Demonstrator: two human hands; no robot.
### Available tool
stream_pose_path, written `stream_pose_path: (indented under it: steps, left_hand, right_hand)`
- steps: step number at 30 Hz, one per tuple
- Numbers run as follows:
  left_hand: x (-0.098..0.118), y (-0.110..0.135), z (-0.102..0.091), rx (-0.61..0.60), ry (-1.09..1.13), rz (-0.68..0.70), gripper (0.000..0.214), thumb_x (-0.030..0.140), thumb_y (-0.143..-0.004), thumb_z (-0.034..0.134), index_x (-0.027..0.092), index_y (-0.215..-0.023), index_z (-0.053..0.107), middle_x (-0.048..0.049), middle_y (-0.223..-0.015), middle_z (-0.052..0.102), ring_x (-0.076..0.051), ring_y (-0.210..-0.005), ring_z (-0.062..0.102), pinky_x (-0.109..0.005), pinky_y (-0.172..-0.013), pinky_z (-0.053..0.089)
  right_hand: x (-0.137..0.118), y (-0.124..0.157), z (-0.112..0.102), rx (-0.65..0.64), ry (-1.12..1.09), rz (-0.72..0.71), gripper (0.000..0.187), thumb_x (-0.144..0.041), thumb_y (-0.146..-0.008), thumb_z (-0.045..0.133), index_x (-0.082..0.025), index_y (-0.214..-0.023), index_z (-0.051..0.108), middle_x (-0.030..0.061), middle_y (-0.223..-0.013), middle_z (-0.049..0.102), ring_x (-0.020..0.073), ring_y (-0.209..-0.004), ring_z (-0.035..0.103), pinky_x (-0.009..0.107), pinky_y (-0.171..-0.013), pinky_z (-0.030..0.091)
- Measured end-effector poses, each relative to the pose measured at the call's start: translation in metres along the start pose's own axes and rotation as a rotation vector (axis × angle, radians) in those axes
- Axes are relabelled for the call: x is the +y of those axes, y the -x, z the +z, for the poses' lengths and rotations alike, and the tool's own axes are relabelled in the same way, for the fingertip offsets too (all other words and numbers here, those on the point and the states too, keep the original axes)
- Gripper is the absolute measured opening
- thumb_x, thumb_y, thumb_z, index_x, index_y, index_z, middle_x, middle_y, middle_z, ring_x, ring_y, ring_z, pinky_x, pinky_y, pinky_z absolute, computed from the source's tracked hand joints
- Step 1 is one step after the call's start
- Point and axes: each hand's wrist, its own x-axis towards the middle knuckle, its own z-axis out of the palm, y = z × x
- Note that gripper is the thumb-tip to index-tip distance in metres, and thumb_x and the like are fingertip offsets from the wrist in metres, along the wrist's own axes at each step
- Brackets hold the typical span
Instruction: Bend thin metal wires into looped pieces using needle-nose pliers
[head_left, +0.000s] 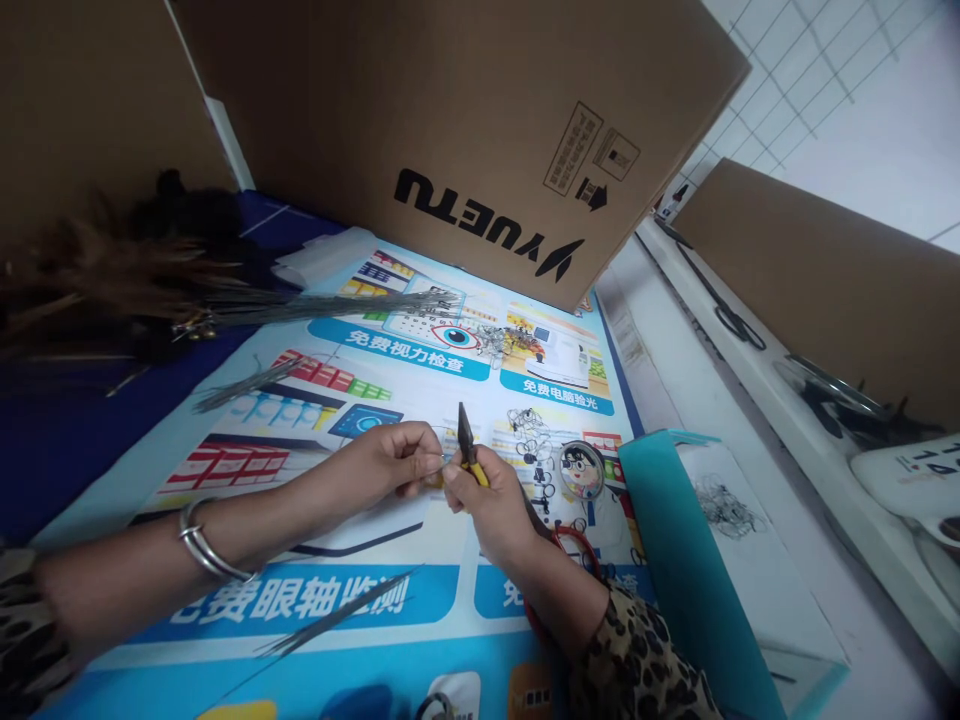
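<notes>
Pliers with dark jaws and yellow handles [467, 440] stand jaws-up in my right hand [491, 500], its fingers wrapped round them. Close beside it, my left hand [405, 462] is closed in a pinch on a thin wire that is barely visible between the fingertips. The two hands nearly meet above a printed poster sheet. Right of them lie small bent wire loops [534, 450] and a round cartoon-faced disc [581, 470]. Red handles [576, 545], partly hidden by my right forearm, show behind it. A bundle of straight wires [337, 615] rests in front of my left forearm.
A large cardboard box [465, 120] stands at the back. More straight wires [337, 306] and brown feathery material [90, 270] lie at the left. On the right, an open teal box [686, 590] contains tangled wire [727, 507]; black scissors [739, 325] lie on a ledge beyond.
</notes>
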Motion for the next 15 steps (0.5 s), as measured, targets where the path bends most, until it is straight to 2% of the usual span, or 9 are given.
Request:
stream_pose_path:
  steps: [15]
  left_hand:
    - [-0.0066, -0.0022, 0.0037, -0.016, 0.015, 0.066, 0.026, 0.04, -0.082, 0.064, 0.018, -0.072, 0.053, 0.0062, -0.054, 0.053, -0.01, -0.051, 0.046, -0.023, -0.053, 0.032]
  right_hand:
    - [0.0089, -0.0003, -0.0011, 0.027, -0.008, -0.018, 0.018, -0.035, -0.083, 0.066, -0.019, -0.083, 0.056, -0.0065, -0.056, 0.052, 0.0093, -0.053, 0.043, 0.023, -0.055, 0.035]
